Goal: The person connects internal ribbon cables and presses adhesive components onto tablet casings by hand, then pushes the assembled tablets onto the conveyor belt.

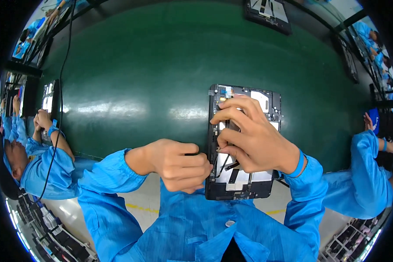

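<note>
An opened tablet [260, 190], its inner boards, silver panels and ribbon cables exposed, lies near the front edge of the green table. My right hand [260, 142] is over its middle, thumb and forefinger pinched at the end of a thin black cable [223, 167] near the left side; the other fingers arch across the upper part and hide some of the inside. Closed in a loose fist, my left hand [179, 166] rests against the tablet's lower left edge. Its fingertips are turned away, so whatever they hold is hidden.
Another opened tablet [268, 15] lies at the table's far edge. A black cable [61, 87] hangs down on the left. Co-workers in blue sit at both sides; the left one handles a similar device [50, 97]. The green tabletop [144, 65] stretches ahead.
</note>
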The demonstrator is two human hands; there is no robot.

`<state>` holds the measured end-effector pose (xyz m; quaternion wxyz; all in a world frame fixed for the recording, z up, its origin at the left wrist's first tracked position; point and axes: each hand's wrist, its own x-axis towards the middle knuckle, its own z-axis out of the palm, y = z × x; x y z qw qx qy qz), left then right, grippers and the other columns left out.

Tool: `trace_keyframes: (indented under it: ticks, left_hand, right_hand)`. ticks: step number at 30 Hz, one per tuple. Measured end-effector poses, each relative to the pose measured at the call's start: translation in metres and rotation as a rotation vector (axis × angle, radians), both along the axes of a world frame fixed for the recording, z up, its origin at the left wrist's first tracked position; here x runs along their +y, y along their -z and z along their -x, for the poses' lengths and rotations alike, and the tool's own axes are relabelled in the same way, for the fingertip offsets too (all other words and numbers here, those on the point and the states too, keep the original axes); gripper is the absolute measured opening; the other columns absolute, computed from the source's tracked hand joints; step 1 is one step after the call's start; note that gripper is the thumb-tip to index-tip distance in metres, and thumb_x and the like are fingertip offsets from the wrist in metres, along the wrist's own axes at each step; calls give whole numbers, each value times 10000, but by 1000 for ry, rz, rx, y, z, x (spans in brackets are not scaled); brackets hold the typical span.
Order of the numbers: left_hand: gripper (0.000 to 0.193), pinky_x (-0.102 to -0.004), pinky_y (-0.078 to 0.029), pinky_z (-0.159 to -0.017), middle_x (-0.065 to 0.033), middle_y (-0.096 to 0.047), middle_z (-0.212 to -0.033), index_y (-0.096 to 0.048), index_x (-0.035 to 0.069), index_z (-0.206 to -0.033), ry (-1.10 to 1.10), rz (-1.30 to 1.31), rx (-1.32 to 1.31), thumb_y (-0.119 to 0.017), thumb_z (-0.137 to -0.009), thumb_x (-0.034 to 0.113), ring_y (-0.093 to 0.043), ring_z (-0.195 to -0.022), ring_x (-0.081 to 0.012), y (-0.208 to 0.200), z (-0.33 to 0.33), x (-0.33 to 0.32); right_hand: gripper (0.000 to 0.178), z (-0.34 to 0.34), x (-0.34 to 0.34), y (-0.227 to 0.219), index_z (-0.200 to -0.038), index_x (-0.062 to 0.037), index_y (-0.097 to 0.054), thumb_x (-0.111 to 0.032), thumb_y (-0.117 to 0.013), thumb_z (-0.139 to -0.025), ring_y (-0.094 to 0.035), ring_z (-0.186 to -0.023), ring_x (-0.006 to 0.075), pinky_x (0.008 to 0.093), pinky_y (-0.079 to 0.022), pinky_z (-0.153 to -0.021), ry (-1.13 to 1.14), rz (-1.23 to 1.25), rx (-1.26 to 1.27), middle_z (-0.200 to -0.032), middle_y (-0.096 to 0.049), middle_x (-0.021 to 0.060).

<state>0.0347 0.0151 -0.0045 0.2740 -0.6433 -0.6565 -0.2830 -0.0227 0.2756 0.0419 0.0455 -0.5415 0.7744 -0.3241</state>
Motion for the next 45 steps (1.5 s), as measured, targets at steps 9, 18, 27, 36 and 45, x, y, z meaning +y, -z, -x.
trace_keyframes:
  ticks: [9, 18, 27, 36, 45]
  left_hand:
    - [305, -323, -465, -552, -129, -687, -843, -752, -70, -857, 7, 3, -30, -767, -893, 232, -677, -754, -226, 2, 1, 1]
    - [313, -310, -437, -533, -129, -715, -877, -748, -31, -823, 36, 14, -18, -794, -862, 276, -675, -781, -220, 3, 0, 4]
    - [318, -306, -434, -537, -121, -671, -821, -778, -54, -878, 30, 21, 18, -765, -868, 264, -646, -763, -212, 3, 1, 10]
    - [354, -319, -520, -625, -94, -712, -834, -803, -2, -928, -13, 100, 29, -704, -984, 333, -686, -754, -218, -2, 3, 10]
    - [359, -328, -552, -643, -92, -719, -836, -815, -6, -957, -139, 119, 36, -666, -1009, 317, -690, -751, -221, -3, 13, 6]
  right_hand:
    - [214, -4, 5, 7, -848, -81, -697, -21, -845, -706, -546, -1379, 393, 621, -440, -1167, -14, 10, 33, -1312, -686, 103]
    - [325, -7, 14, -5, -937, -109, -711, -51, -809, -632, -564, -1300, 320, 537, -450, -1137, -79, -131, 102, -1176, -660, 19]
    - [236, -18, 10, 10, -943, -146, -714, -109, -792, -723, -624, -1015, 252, 469, -474, -1015, 34, -43, 307, -945, -627, -15]
    - [278, -12, 12, 14, -1035, -141, -763, -94, -792, -763, -634, -989, 258, 424, -470, -913, 98, 67, 282, -986, -660, 6]
    - [340, -2, 17, 21, -1154, -133, -753, -76, -761, -819, -597, -942, 240, 407, -429, -793, 170, 158, 254, -965, -617, 13]
